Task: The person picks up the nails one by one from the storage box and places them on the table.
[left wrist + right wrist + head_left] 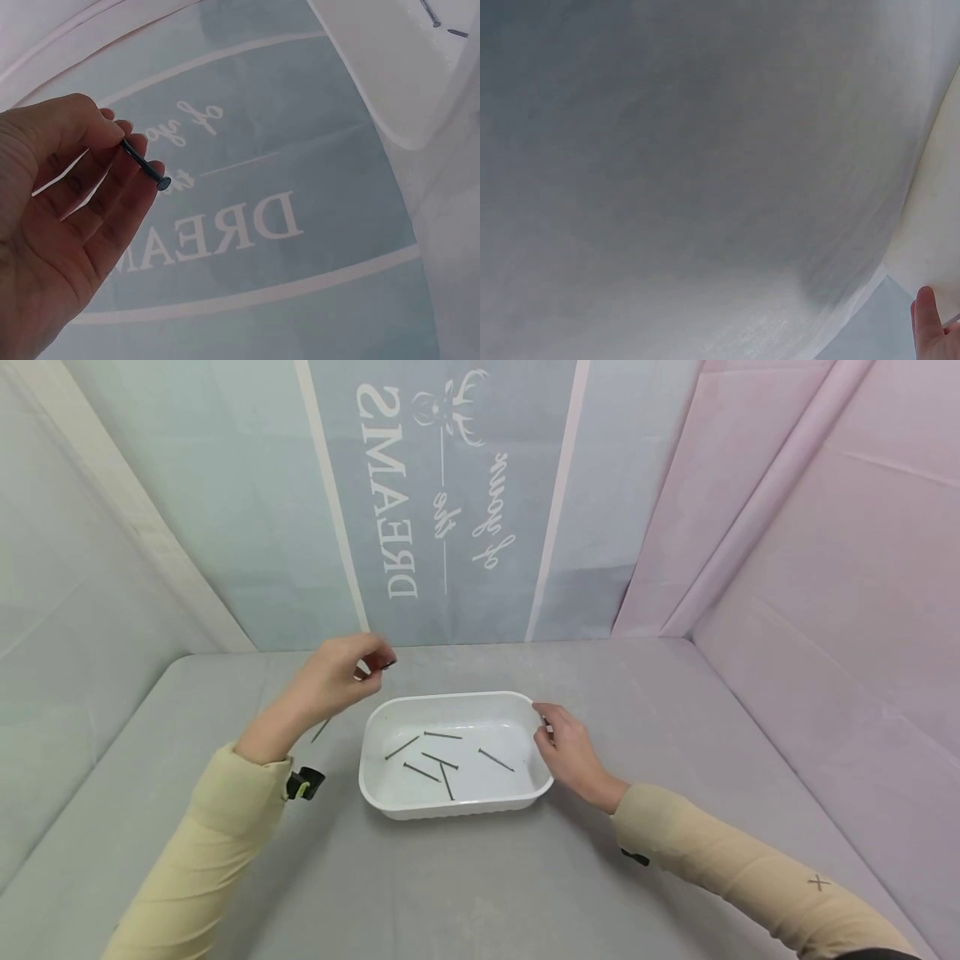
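**Clerk:** Item one, left hand (pixel 337 675): how is it to be listed?

**Cataloguer:** Thumb and fingers, closed to a narrow pinch. One dark nail (pixel 144 163) is held. The shank is gripped at the thumb tip and is passed slantwise across a fingertip; the flat head is left exposed just beyond the fingers. The opposite end is hidden by the hand.

**Clerk:** Position of that nail?

**Cataloguer:** Beyond the far left corner of the white tray (pixel 465 807), near it but apart from it.

**Clerk:** Item two, right hand (pixel 572 753)?

**Cataloguer:** Placed at the tray's right end, fingers bent at the rim, thumb lower. A small dark mark is seen between finger and thumb; whether anything is held there cannot be told. In the right wrist view only part of the hand is caught, at the lower right corner.

**Clerk:** Contents of the tray?

**Cataloguer:** Six loose nails (pixel 497 760), laid flat at various angles on its floor. Two are met or crossed near the middle; one is set apart toward the right.

**Clerk:** Outside it?

**Cataloguer:** One stray nail (pixel 321 730), left of the tray, partly covered by the left wrist.

**Clerk:** Surroundings?

**Cataloguer:** Grey-covered table (pixel 480 885); blue-grey cloth (pixel 480 614) hung behind, printed with reversed white lettering (pixel 392 493); pale sleeves (pixel 232 827) on both arms; a black clip (pixel 306 783) at the left cuff.
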A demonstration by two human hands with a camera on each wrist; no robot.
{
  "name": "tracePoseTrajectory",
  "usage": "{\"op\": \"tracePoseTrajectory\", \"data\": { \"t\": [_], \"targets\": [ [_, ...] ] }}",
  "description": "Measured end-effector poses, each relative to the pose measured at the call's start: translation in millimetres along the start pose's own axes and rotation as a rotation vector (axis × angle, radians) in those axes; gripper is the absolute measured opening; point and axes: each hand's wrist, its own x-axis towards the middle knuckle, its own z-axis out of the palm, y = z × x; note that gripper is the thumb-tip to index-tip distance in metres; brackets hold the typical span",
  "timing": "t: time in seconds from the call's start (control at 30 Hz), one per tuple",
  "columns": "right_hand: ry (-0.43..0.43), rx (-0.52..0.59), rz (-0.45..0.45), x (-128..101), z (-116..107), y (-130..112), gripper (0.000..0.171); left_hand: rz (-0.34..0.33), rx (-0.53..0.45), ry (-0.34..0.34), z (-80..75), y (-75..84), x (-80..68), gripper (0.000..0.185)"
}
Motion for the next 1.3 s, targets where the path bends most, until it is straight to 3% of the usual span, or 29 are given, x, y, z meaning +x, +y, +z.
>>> {"op": "tracePoseTrajectory", "data": {
  "t": [0.77,1.3],
  "targets": [
    [-0.019,-0.016,0.011,0,-1,-1,0.038,-0.29,-0.009,0.06,-18.6,-14.1,-28.3,0.019],
    [-0.02,-0.01,0.018,0,-1,-2,0.038,-0.4,0.054,0.111,-31.1,-27.9,-52.1,0.019]
  ]
}}
